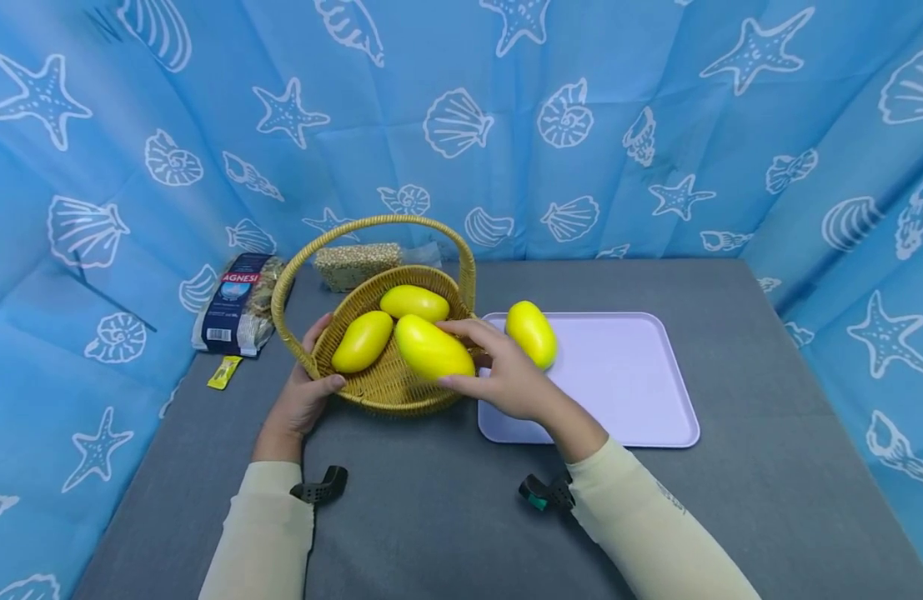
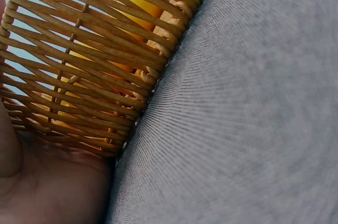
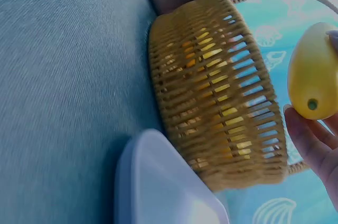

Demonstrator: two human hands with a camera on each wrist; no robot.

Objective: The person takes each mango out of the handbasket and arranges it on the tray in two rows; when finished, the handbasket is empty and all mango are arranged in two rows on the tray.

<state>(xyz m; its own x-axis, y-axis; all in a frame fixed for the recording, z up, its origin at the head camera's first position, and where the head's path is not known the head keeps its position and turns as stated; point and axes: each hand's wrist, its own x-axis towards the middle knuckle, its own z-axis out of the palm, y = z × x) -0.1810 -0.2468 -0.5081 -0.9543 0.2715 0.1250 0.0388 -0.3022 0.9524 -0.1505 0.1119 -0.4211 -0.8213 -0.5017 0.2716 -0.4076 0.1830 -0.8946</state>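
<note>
A wicker basket (image 1: 401, 403) with a tall arched handle stands on the grey table, two yellow mangoes lying inside it. My left hand (image 1: 302, 398) grips the basket's left side, thumb over the rim by the handle's base. Above the basket's right part, my right hand (image 1: 509, 375) holds another yellow mango (image 1: 433, 348) between thumb and fingers. In the right wrist view this mango (image 3: 312, 76) is higher than the basket rim, its stem end showing. One more mango (image 1: 531, 335) lies on the left part of a lilac tray (image 1: 619, 383).
A pasta bag (image 1: 239, 304) and a small yellow packet (image 1: 224, 372) lie left of the basket. Behind the basket is a clear pack of beige grains (image 1: 356, 265). A blue curtain (image 1: 461, 125) with shell prints borders the table at the back and sides.
</note>
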